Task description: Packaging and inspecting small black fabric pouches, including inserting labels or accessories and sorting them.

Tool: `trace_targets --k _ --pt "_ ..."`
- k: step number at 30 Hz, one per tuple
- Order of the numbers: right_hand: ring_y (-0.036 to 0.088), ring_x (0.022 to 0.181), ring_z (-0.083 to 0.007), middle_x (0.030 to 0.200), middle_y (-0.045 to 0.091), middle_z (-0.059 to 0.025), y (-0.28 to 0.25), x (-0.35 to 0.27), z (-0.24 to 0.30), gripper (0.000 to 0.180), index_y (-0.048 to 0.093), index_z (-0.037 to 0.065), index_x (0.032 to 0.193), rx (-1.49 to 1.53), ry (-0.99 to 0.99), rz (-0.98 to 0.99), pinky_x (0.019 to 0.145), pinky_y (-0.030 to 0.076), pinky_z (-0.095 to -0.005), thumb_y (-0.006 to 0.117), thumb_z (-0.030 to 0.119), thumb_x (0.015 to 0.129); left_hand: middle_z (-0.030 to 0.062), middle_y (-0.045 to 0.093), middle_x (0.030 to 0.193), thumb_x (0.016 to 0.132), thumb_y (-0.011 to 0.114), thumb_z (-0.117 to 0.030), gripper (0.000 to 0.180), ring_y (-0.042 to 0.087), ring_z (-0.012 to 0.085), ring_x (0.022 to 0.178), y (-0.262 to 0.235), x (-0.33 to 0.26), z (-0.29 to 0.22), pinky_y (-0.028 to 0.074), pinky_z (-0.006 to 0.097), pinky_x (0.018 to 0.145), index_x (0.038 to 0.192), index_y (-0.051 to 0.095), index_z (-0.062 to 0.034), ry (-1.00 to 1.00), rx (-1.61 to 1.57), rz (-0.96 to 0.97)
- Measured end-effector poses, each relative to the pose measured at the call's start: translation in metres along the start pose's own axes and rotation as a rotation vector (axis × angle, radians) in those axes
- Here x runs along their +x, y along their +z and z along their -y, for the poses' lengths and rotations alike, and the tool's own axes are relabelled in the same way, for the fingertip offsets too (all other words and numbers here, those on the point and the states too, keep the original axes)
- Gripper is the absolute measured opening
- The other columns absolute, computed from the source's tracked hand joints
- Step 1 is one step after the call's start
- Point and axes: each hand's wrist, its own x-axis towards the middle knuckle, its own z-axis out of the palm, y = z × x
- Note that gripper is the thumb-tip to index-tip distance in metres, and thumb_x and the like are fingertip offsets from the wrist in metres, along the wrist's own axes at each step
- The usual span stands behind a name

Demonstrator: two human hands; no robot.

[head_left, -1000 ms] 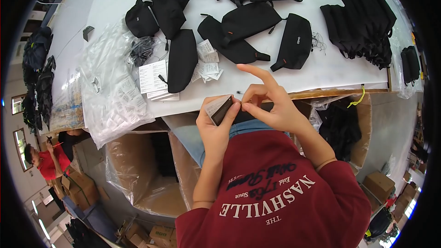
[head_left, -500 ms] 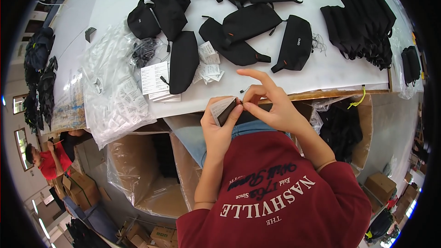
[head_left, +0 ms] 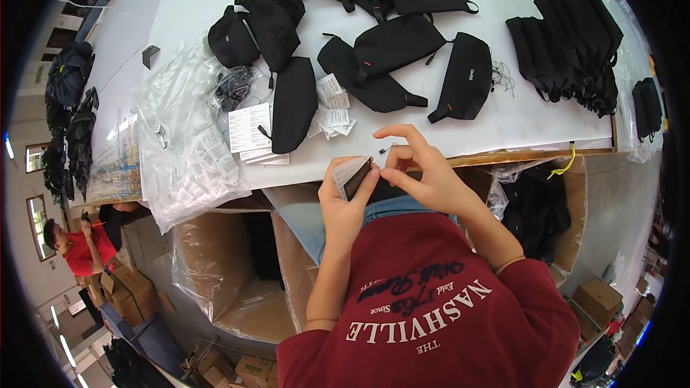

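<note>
Our work on the card (head_left: 348, 174) looks unfinished: our left hand (head_left: 343, 208) pinches it; our right hand (head_left: 431, 183) pinches, on what we cannot tell.

The small folded paper card (head_left: 348, 172) at centre was white printed in grey on one side, black on another. Toward twelve o'clock, the soft rounded fabric pouches (head_left: 399, 44) were black, some with orange tabs (head_left: 367, 64); at five, the short-sleeved fabric shirt (head_left: 431, 273) was deep red, lettered in white and black.
</note>
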Motion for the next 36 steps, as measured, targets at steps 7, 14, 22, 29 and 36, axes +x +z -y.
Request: trace_targets --k 7,14,22,29,36 --pt "0.055 0.076 -0.0080 0.077 0.056 -0.0020 0.001 -0.001 -0.001 0.049 0.038 0.005 0.130 0.052 -0.029 -0.066 0.076 0.046 -0.0235 0.059 0.000 0.085 0.0038 0.062 0.092 0.085 0.065 -0.005 0.018 0.056 0.0080 0.084 0.001 0.001 0.007 0.045 0.021 0.077 0.101 0.057 0.0003 -0.005 0.006 0.037" --pt "0.057 0.074 -0.0099 0.078 0.058 -0.0031 0.001 0.001 -0.003 0.051 0.039 0.005 0.129 -0.006 -0.150 -0.179 0.073 0.047 -0.0234 0.058 -0.003 0.082 0.0040 0.060 0.091 0.090 0.059 -0.008 0.017 0.054 0.0081 0.083 0.009 -0.002 0.000 0.044 0.021 0.077 0.103 0.052 -0.0006 -0.032 -0.116 0.012" --pt "0.057 0.073 -0.0108 0.079 0.059 -0.0047 0.008 0.002 -0.006 0.054 0.041 0.003 0.128 -0.178 -0.316 -0.278 0.070 0.046 -0.0233 0.061 -0.006 0.079 0.0005 0.052 0.080 0.085 0.065 -0.007 0.013 0.049 0.0060 0.073 0.003 -0.004 0.004 0.040 0.021 0.063 0.091 0.054 -0.0008 0.120 0.256 -0.031" --pt "0.057 0.070 -0.0107 0.080 0.060 -0.0047 0.014 0.003 -0.010 0.046 0.048 0.003 0.123 -0.351 -0.368 -0.323 0.068 0.048 -0.0241 0.061 -0.007 0.079 0.0013 0.052 0.077 0.081 0.068 -0.002 0.013 0.049 0.0081 0.067 0.010 -0.005 0.003 0.040 0.021 0.062 0.089 0.057 -0.0002 0.245 0.381 -0.084" --pt "0.059 0.072 -0.0076 0.079 0.061 -0.0029 -0.001 -0.001 -0.007 0.021 0.061 0.001 0.104 0.006 -0.088 -0.161 0.067 0.049 -0.0222 0.065 0.002 0.083 0.0051 0.053 0.087 0.076 0.069 0.007 0.018 0.051 0.0102 0.075 0.002 -0.006 0.003 0.040 0.020 0.067 0.089 0.059 0.0003 0.258 0.095 0.017"
